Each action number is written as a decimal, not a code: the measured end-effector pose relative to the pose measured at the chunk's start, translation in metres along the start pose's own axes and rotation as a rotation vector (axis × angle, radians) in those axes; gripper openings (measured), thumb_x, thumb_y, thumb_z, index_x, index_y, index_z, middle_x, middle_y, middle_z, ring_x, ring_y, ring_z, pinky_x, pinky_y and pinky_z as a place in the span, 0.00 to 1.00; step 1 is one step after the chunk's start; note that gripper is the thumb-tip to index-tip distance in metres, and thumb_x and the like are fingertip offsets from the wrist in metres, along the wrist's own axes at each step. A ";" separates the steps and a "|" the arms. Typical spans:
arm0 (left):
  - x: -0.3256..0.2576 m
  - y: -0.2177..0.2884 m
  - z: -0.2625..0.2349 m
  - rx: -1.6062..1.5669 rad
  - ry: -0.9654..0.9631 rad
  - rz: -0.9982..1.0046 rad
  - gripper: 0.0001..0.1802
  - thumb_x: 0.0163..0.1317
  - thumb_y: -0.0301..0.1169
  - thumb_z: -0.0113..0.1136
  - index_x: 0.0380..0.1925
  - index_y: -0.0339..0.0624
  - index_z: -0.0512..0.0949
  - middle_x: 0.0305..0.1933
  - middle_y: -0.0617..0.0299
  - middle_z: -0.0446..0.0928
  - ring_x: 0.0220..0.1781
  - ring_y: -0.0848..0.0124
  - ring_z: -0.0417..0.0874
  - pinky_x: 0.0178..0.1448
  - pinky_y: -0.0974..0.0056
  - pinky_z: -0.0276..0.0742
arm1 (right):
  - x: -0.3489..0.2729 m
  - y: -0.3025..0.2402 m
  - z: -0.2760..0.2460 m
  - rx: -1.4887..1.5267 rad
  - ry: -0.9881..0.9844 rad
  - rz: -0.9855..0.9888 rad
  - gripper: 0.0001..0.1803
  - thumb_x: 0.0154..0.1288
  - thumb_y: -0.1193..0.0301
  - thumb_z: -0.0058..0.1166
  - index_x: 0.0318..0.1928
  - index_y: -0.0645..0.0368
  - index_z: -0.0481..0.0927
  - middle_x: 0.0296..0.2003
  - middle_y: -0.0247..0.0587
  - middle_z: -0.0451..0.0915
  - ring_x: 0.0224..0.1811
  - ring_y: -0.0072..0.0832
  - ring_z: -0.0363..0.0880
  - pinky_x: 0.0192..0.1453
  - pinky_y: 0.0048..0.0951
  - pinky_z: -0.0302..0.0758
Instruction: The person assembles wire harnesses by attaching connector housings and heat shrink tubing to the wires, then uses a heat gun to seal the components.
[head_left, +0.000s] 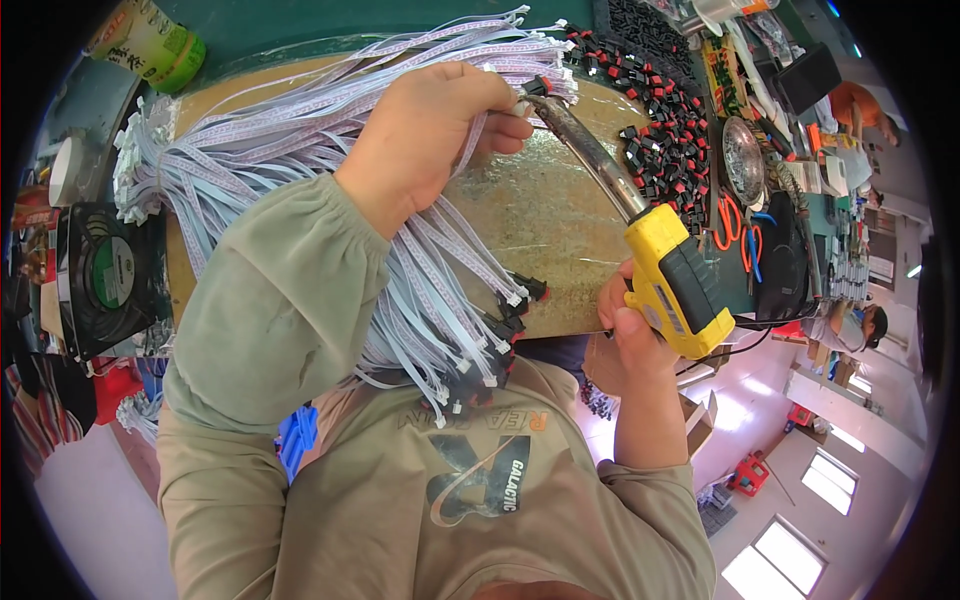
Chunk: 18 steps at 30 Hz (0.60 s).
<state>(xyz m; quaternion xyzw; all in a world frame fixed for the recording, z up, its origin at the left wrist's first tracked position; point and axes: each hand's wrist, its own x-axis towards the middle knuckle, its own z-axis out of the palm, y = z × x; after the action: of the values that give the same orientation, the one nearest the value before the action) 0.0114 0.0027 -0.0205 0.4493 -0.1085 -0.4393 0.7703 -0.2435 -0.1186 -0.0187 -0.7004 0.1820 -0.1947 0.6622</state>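
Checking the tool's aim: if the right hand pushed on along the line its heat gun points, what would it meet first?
Probably the small black-and-red connector pinched in the left hand; the right hand's yellow heat gun nozzle tip is already at it.

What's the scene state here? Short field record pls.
left hand: pinches one cable end at the iron's tip
right hand: grips the yellow handle
iron: yellow handle, long metal barrel, pointed up-left at the left hand's fingertips
cables: large fan of flat grey ribbon cables, running under the left arm
connectors: pile of black and red parts, upper right
board: worn brown work surface under the cables
fan: black, far left
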 end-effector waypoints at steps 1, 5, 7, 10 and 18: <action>0.000 0.000 0.000 -0.001 0.001 0.000 0.06 0.60 0.28 0.57 0.32 0.36 0.76 0.34 0.58 0.79 0.37 0.67 0.84 0.45 0.65 0.80 | 0.000 0.002 -0.001 -0.052 -0.010 -0.012 0.31 0.54 0.62 0.68 0.51 0.64 0.68 0.23 0.31 0.66 0.21 0.20 0.64 0.24 0.21 0.61; 0.001 0.001 0.001 -0.013 -0.010 0.003 0.05 0.60 0.27 0.57 0.31 0.36 0.76 0.34 0.58 0.79 0.37 0.67 0.84 0.44 0.65 0.80 | -0.005 0.008 -0.014 -0.089 -0.112 -0.030 0.19 0.62 0.66 0.59 0.51 0.57 0.73 0.35 0.27 0.73 0.37 0.20 0.68 0.41 0.26 0.67; 0.001 0.000 0.000 -0.019 -0.003 0.006 0.05 0.60 0.27 0.57 0.31 0.36 0.76 0.34 0.57 0.79 0.38 0.67 0.84 0.44 0.65 0.80 | -0.006 0.010 -0.015 -0.183 -0.132 -0.012 0.18 0.62 0.66 0.59 0.51 0.58 0.74 0.37 0.28 0.73 0.40 0.23 0.69 0.45 0.28 0.68; 0.000 0.001 0.001 -0.021 0.007 0.002 0.05 0.60 0.26 0.57 0.31 0.36 0.76 0.34 0.57 0.79 0.38 0.66 0.84 0.44 0.65 0.81 | -0.004 0.013 -0.017 -0.225 -0.148 -0.034 0.17 0.62 0.67 0.58 0.50 0.58 0.74 0.36 0.30 0.74 0.39 0.24 0.69 0.45 0.29 0.68; -0.001 0.001 0.002 -0.028 0.006 -0.010 0.04 0.59 0.26 0.57 0.32 0.36 0.76 0.35 0.57 0.79 0.38 0.65 0.84 0.44 0.64 0.81 | -0.002 0.011 -0.014 -0.274 -0.129 -0.026 0.13 0.61 0.69 0.58 0.45 0.57 0.76 0.33 0.30 0.74 0.36 0.25 0.70 0.40 0.29 0.69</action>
<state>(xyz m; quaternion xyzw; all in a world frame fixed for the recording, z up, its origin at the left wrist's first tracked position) 0.0106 0.0024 -0.0179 0.4401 -0.0977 -0.4436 0.7746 -0.2521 -0.1303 -0.0294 -0.7974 0.1549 -0.1312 0.5683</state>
